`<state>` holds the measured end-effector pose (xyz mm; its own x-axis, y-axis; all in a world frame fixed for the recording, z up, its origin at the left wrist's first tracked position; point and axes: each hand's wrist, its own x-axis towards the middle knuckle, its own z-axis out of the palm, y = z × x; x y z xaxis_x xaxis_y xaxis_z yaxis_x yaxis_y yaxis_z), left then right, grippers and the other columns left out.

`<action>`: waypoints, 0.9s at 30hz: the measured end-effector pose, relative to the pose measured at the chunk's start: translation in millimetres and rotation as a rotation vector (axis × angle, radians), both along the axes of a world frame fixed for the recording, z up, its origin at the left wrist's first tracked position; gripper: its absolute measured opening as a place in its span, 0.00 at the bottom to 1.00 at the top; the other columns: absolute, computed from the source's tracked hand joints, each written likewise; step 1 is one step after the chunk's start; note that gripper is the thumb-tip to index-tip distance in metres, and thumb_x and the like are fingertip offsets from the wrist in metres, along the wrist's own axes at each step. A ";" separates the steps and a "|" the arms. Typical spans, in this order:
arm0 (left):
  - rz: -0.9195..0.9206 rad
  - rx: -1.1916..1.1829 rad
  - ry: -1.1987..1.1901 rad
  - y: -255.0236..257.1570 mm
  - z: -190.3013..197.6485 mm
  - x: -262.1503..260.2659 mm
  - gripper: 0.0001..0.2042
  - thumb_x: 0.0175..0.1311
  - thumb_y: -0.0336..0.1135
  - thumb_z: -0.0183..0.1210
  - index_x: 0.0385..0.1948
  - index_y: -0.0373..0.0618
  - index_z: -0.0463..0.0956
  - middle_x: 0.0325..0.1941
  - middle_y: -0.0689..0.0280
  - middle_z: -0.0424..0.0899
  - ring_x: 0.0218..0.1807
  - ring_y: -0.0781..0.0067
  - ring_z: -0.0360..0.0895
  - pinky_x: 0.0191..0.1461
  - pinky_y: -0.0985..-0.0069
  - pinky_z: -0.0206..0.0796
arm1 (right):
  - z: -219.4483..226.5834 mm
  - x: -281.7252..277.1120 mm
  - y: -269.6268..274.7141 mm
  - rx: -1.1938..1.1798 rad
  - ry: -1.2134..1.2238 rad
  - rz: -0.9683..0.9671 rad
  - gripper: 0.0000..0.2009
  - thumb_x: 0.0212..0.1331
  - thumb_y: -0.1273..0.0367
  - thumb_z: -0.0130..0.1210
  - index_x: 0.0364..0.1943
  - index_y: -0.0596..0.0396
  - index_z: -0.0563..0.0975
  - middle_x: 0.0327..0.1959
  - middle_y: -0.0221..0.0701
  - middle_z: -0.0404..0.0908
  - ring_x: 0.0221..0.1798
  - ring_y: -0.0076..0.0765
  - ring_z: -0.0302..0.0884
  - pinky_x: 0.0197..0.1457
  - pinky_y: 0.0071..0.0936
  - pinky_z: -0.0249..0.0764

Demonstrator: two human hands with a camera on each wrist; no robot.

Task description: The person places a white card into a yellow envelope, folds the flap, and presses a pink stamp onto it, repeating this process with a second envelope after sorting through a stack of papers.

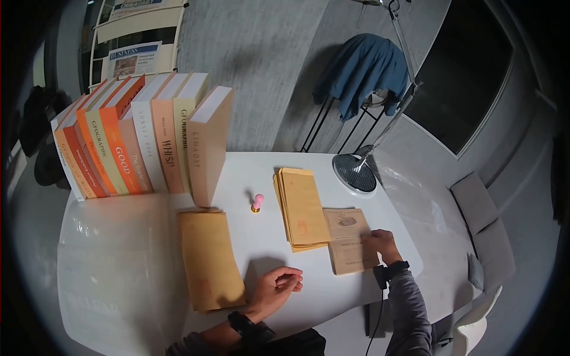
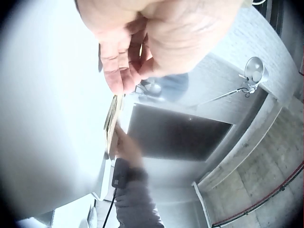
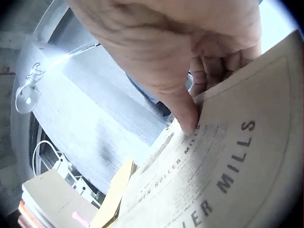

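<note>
My right hand (image 1: 385, 245) pinches the right edge of a printed brown paper sheet (image 1: 346, 252). In the right wrist view the thumb (image 3: 186, 114) lies on the printed face of that sheet, which reads "ROLLER MILLS", while the other fingers go behind it. The sheet's left side meets a stack of yellow-brown envelopes (image 1: 304, 207). Over the front of the table, my left hand (image 1: 274, 291) holds nothing, its fingers loosely curled. A second pile of brown envelopes (image 1: 209, 255) lies just left of it. Beyond that hand stands a wax seal stamp (image 1: 257, 202) with a pink handle.
A row of upright books (image 1: 145, 142) lines the table's back left, above a clear plastic sheet (image 1: 113, 255). At the back right stands a lamp's round base (image 1: 354, 173) with a long arm. A white chair (image 1: 480, 317) is at the right, beside a grey sofa (image 1: 493, 237).
</note>
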<state>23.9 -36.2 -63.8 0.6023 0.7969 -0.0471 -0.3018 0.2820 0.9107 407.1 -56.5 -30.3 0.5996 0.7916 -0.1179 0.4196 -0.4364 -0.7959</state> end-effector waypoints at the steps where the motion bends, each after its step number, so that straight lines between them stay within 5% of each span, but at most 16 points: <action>1: -0.002 -0.007 -0.007 0.2 0.7 -0.2 0.07 0.71 0.25 0.54 0.46 0.33 0.77 0.40 0.61 0.83 0.42 0.74 0.83 0.50 0.75 0.79 | 5.6 -3.9 -4.4 0.031 0.009 0.020 0.15 0.53 0.66 0.69 0.40 0.64 0.84 0.32 0.31 0.85 0.34 0.25 0.80 0.40 0.26 0.75; 4: -0.009 -0.019 -0.015 0.0 -1.1 0.6 0.08 0.71 0.25 0.54 0.46 0.33 0.77 0.41 0.61 0.83 0.42 0.74 0.83 0.50 0.76 0.79 | 10.5 2.9 -10.4 -0.008 0.072 0.002 0.12 0.55 0.68 0.66 0.39 0.62 0.84 0.31 0.29 0.84 0.33 0.23 0.79 0.39 0.24 0.74; 11: -0.028 -0.054 -0.023 1.7 1.3 1.1 0.10 0.71 0.27 0.55 0.49 0.32 0.75 0.41 0.60 0.83 0.42 0.73 0.83 0.52 0.74 0.79 | 24.4 0.3 -20.6 0.309 0.314 -0.094 0.08 0.65 0.68 0.59 0.37 0.61 0.80 0.33 0.29 0.84 0.33 0.22 0.81 0.39 0.21 0.77; 18: -0.120 -0.174 -0.090 -0.8 9.1 2.1 0.14 0.72 0.32 0.56 0.54 0.34 0.72 0.50 0.61 0.81 0.54 0.74 0.78 0.56 0.74 0.74 | 56.2 -97.9 -33.7 0.319 0.477 0.116 0.04 0.65 0.72 0.60 0.36 0.58 0.81 0.33 0.25 0.84 0.34 0.18 0.79 0.39 0.19 0.76; 20: -0.204 -0.130 -0.068 -0.1 -7.6 4.7 0.15 0.73 0.33 0.56 0.55 0.34 0.72 0.53 0.61 0.80 0.56 0.76 0.76 0.58 0.76 0.71 | 55.2 -135.4 -42.1 0.204 0.461 0.172 0.04 0.65 0.71 0.60 0.38 0.57 0.81 0.33 0.24 0.84 0.35 0.17 0.78 0.40 0.19 0.75; 23: -0.050 -0.021 0.046 -6.2 2.2 3.1 0.15 0.75 0.34 0.53 0.58 0.37 0.72 0.54 0.66 0.80 0.54 0.78 0.74 0.58 0.77 0.68 | 49.8 -155.2 -44.4 0.055 0.411 0.360 0.05 0.65 0.69 0.61 0.39 0.56 0.81 0.33 0.24 0.83 0.36 0.16 0.77 0.41 0.18 0.74; 26: -0.009 -0.049 0.001 -3.4 -6.4 0.8 0.17 0.74 0.35 0.54 0.57 0.31 0.72 0.54 0.64 0.81 0.54 0.80 0.74 0.59 0.77 0.67 | 52.0 -131.3 -31.2 0.166 0.320 0.198 0.08 0.62 0.69 0.64 0.40 0.57 0.81 0.33 0.25 0.82 0.37 0.17 0.77 0.40 0.18 0.73; 27: -0.008 -0.045 0.002 -4.1 -4.3 -0.5 0.17 0.74 0.35 0.54 0.56 0.31 0.72 0.54 0.64 0.81 0.54 0.80 0.74 0.59 0.78 0.67 | 44.1 -112.7 -20.7 0.212 -0.043 0.182 0.12 0.59 0.68 0.66 0.42 0.60 0.80 0.34 0.28 0.82 0.37 0.21 0.78 0.39 0.20 0.74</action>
